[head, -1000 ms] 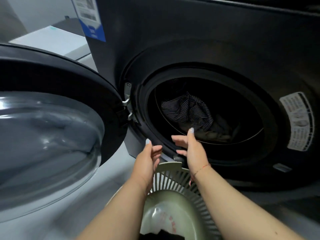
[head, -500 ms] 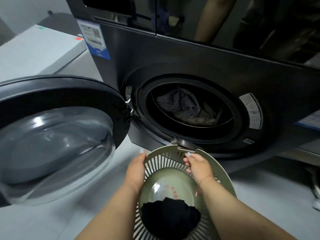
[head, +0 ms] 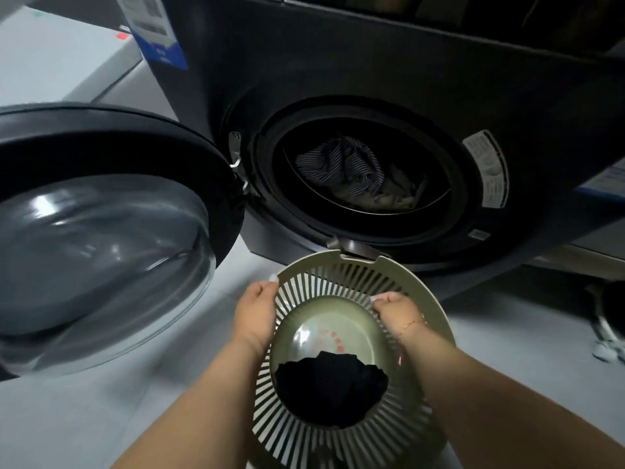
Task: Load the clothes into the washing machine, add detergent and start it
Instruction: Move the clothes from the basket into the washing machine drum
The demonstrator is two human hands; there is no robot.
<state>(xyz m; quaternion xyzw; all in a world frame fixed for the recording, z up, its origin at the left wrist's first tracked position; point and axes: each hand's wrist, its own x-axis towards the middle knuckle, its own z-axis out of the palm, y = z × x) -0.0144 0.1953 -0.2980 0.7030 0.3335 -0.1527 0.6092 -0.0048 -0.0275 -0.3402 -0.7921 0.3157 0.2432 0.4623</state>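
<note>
The dark washing machine (head: 372, 72) stands ahead with its round door (head: 101, 231) swung open to the left. Inside the drum lie a striped garment (head: 341, 167) and a pale cloth (head: 389, 194). Below the opening is a green slatted laundry basket (head: 422, 299) with a black garment (head: 331, 384) on its bottom. My left hand (head: 255, 313) grips the basket's left rim from outside. My right hand (head: 394, 308) holds the slatted wall from inside, fingers curled.
A white appliance top (head: 50, 62) sits at the far left. A blue and white label (head: 152, 25) is stuck on the machine's upper left, a white sticker (head: 487, 167) right of the drum. Pale floor (head: 118, 401) surrounds the basket. A white object (head: 605, 343) lies at the right edge.
Both hands came back from the drum opening down to the basket and took hold of it. The view pulled back, so the basket and black garment now show.
</note>
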